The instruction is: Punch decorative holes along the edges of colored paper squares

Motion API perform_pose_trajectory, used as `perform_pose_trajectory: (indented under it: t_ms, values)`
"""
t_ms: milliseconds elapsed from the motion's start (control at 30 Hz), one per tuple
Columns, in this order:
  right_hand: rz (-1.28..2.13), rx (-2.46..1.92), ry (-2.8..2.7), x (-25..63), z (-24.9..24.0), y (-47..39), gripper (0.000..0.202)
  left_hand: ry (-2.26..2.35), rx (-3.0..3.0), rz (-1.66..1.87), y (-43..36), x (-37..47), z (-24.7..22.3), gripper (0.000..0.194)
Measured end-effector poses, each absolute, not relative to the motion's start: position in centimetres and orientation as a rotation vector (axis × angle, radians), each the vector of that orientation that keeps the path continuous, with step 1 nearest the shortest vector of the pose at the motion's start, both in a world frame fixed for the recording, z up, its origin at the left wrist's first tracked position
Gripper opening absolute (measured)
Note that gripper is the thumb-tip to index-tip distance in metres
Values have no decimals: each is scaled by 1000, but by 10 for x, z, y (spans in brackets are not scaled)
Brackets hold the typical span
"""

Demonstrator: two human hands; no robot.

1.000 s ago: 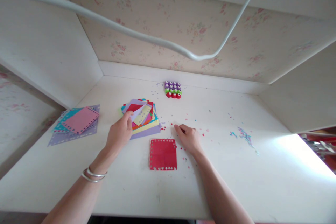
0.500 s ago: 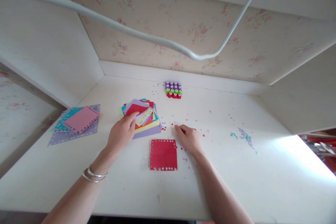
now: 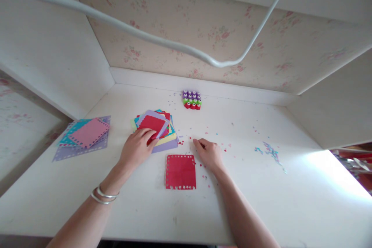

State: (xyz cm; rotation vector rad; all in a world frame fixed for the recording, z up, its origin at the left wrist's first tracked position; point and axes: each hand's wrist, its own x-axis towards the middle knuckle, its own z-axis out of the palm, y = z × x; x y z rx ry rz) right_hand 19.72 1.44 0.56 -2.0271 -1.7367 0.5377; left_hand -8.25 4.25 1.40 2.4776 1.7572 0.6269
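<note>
My left hand (image 3: 138, 147) is at the near edge of a pile of coloured paper. Its fingers and thumb are closed on a red sheet of paper (image 3: 151, 122) on top. Lilac, yellow and blue sheets show beneath. My right hand (image 3: 209, 154) rests on the desk with its fingers curled in, and nothing shows in them. Between my forearms lies a red paper square (image 3: 180, 172), with small shapes punched along its edges.
Small craft punches (image 3: 192, 100) in purple, green and red stand in rows near the back. Punched sheets (image 3: 90, 132) in pink, blue and lilac overlap at the left. Paper bits (image 3: 271, 152) lie scattered at right. A white cable (image 3: 174, 43) crosses above.
My left hand has shifted to the pile's near edge and closed on the red sheet. The pale yellow punched strip is now out of sight. My right hand has stayed put.
</note>
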Motion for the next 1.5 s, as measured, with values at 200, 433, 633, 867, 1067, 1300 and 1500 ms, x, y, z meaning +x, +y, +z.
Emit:
perform_pose_trajectory:
  t_ms: [200, 433, 633, 867, 1067, 1300, 1500]
  values:
    - [529, -2018, -1741, 198, 5, 14, 46, 1742, 2384, 700, 44, -84, 17, 30]
    - [511, -2019, -1741, 197, 4, 14, 46, 1877, 2326, 614, 41, -83, 17, 36]
    - [512, -2014, -1749, 197, 4, 14, 46, 1898, 2462, 477, 38, -86, 14, 46]
    - [517, -2035, -1759, 196, 6, 14, 45, 1925, 2545, 516, 40, -85, 9, 34]
    - [497, -2028, -1770, 197, 5, 14, 45, 1986, 2551, 488, 40, -81, 11, 39]
    - [482, -2018, -1786, 197, 2, 14, 46, 1962, 2599, 551, 40, -83, 9, 46]
    - [481, -2011, -1788, 198, 2, 14, 47, 1820, 2658, 590, 41, -83, 8, 26]
